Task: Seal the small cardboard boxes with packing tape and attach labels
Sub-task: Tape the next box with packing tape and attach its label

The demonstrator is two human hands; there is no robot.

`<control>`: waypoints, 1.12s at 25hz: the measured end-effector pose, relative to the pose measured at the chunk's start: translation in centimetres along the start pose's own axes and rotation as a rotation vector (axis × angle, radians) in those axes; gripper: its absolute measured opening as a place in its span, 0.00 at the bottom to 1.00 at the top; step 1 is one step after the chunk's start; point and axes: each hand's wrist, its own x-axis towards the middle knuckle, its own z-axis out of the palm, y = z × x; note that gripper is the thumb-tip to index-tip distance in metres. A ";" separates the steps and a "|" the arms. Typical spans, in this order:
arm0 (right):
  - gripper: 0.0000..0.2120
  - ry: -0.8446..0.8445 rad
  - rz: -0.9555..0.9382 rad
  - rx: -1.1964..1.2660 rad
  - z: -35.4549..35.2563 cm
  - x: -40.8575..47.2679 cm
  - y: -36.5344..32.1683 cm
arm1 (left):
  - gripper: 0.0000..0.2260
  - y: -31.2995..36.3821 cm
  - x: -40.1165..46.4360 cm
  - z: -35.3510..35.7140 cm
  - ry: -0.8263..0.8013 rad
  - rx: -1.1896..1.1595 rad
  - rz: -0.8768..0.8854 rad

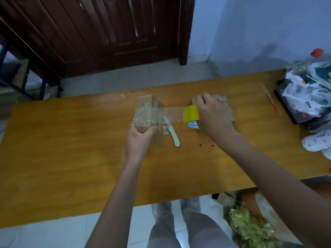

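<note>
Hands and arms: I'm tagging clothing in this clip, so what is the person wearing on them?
Nothing shows on them. The left hand and right hand are bare, without gloves, and no rings, watch or bracelet can be seen. Both forearms are uncovered, with no sleeve in view.

On the surface (71,149) I see a cardboard box (149,115) near the middle, my left hand (138,138) holding its near end. A strip of tape (172,113) runs from the box rightward to the tape roll (190,116), which my right hand (214,116) holds. Behind that hand lies a second box (226,104). A knife (172,132) lies between the first box and the roll, under the strip. A pile of bags (304,97) sits at the surface's far right end, a stick (271,100) just left of it. A door (107,33) stands behind the surface.
</note>
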 end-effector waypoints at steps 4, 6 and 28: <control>0.17 0.071 0.010 0.127 -0.4 0.0 0.7 | 0.14 -0.2 0.4 -0.7 -0.133 -0.262 -0.151; 0.17 0.087 0.027 0.163 -0.1 -0.1 0.7 | 0.13 -0.4 0.6 -0.9 -0.155 -0.336 -0.204; 0.20 -0.078 0.005 0.001 2.6 -0.2 0.6 | 0.17 -1.1 0.9 -1.5 -0.349 -0.695 -0.226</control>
